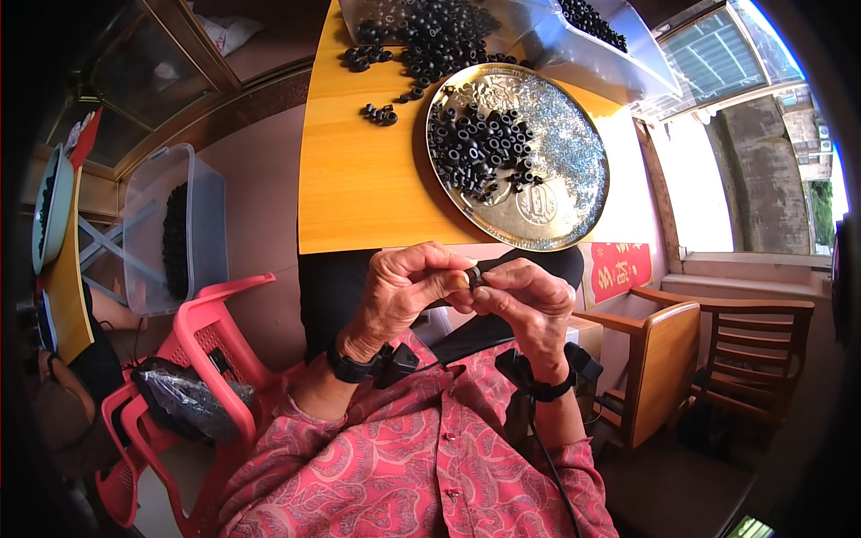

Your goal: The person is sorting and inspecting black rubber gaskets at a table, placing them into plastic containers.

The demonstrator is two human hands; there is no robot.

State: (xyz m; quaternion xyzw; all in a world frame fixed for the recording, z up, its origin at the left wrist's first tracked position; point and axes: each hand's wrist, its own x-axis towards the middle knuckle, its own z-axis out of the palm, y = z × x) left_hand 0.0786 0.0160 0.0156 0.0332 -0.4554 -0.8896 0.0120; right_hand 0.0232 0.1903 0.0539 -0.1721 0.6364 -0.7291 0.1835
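Observation:
My left hand [405, 289] and my right hand [531, 298] meet in front of my chest, just off the table's near edge. Between their fingertips is a small black ring-shaped part [475, 277], pinched from both sides; the fingers hide most of it. Beyond them on the table lies a round, embossed metal tray [563, 226]. A heap of black ring-shaped parts [480, 143] covers its left side, and many tiny shiny silvery pieces [567, 134] are spread over its right side.
The yellow table [354, 193] carries a large pile of black parts [439, 36] and a clear plastic bin [619, 67] at the back. Left stand a pink plastic chair [215, 332] and a translucent tub [202, 224]. A wooden chair [664, 372] is at right. Another person sits far left.

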